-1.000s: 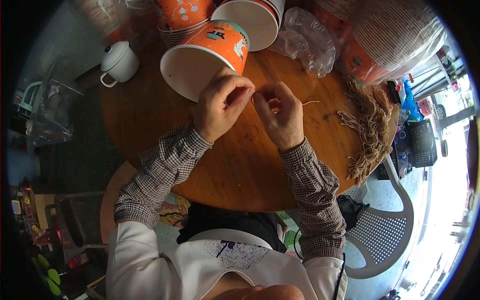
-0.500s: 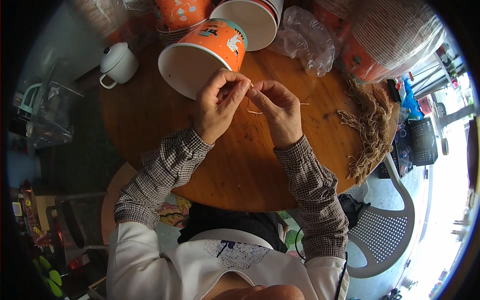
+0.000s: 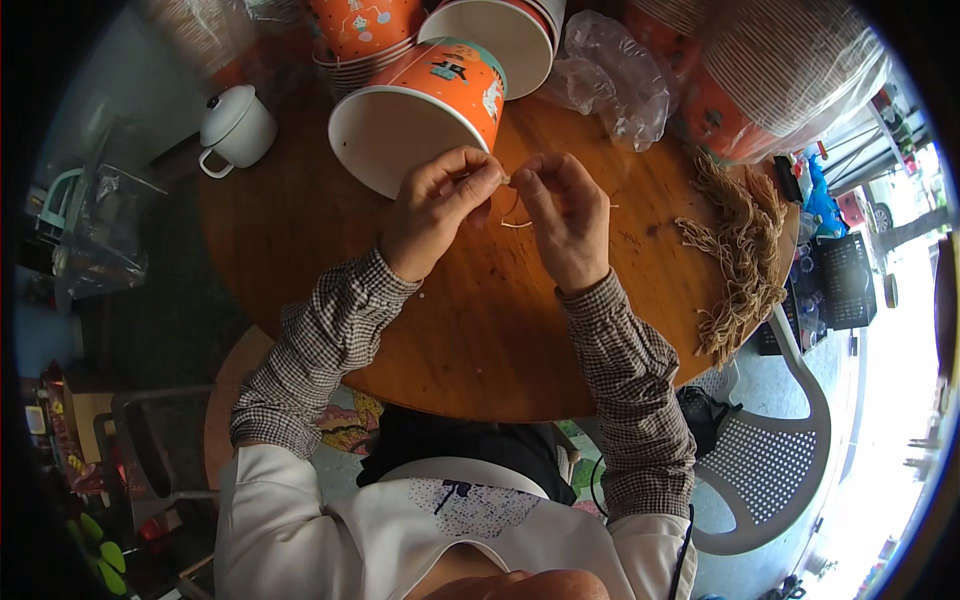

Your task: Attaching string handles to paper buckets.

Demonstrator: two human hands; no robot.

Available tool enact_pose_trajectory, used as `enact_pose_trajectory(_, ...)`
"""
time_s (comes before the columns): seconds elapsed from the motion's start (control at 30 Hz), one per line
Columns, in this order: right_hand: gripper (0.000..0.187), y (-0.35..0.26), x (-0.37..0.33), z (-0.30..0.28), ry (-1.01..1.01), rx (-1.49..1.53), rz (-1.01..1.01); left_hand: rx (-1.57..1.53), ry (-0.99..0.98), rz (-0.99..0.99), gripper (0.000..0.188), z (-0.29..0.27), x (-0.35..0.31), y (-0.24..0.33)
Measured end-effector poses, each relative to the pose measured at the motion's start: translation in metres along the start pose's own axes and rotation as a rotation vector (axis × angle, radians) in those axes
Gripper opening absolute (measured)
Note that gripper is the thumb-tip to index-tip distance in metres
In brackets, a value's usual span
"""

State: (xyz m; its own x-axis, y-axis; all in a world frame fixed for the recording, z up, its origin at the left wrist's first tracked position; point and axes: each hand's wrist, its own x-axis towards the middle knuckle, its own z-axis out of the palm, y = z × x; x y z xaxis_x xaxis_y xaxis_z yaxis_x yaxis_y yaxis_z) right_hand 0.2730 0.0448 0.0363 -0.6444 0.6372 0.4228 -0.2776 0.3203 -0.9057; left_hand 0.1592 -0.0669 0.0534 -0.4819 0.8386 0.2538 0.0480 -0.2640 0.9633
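Note:
My left hand (image 3: 440,212) is closed in a pinch over the table, thumb against forefinger. Close beside it my right hand (image 3: 566,222) pinches too, its fingertips almost meeting the left ones. Between them runs a thin pale string (image 3: 516,225), with a short length hanging below the fingers and an end showing past the right hand. Just beyond the left hand an orange paper bucket (image 3: 455,88) with printed figures lies tipped on its side, its white mouth towards me. The fingers hide part of the string.
A bundle of tan strings (image 3: 738,260) lies at the table's right edge. Behind stand stacked orange buckets (image 3: 365,25), a crumpled clear bag (image 3: 625,85) and plastic-wrapped stacks of tubs (image 3: 790,75). A white lidded pot (image 3: 240,128) stands at the left; a grey chair (image 3: 765,470) is at the right.
The tipped bucket has shifted and turned slightly to the right. My right hand has moved a little to the right, opening a small gap between the fingertips.

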Motion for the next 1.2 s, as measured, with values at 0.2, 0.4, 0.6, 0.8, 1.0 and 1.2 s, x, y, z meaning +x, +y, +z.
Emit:
enact_pose_trajectory(0.2, 0.010, -0.007, -0.001, 0.002, -0.053, 0.365, 0.161, -0.262, 0.028, -0.135, 0.016, -0.008, 0.001, 0.001)
enact_pose_trajectory(0.4, 0.011, 0.000, -0.002, 0.000, -0.112, 0.194, 0.100, -0.286, 0.004, -0.166, 0.015, -0.009, 0.001, -0.001)
enact_pose_trajectory(0.6, 0.012, -0.005, -0.003, 0.004, -0.042, 0.061, 0.085, -0.340, -0.099, -0.289, 0.014, -0.012, 0.004, -0.001)
enact_pose_trajectory(0.8, 0.017, 0.000, 0.001, 0.002, 0.024, -0.008, -0.121, -0.610, -0.098, -0.339, 0.012, -0.014, 0.007, -0.005)
enact_pose_trajectory(1.0, 0.018, -0.016, 0.000, 0.000, -0.027, -0.330, -0.359, -0.548, -0.038, -0.388, 0.013, -0.015, 0.004, -0.005)
enact_pose_trajectory(1.2, 0.015, -0.014, 0.000, -0.004, 0.048, -0.302, -0.291, -0.383, -0.061, -0.295, 0.016, -0.006, 0.001, -0.002)
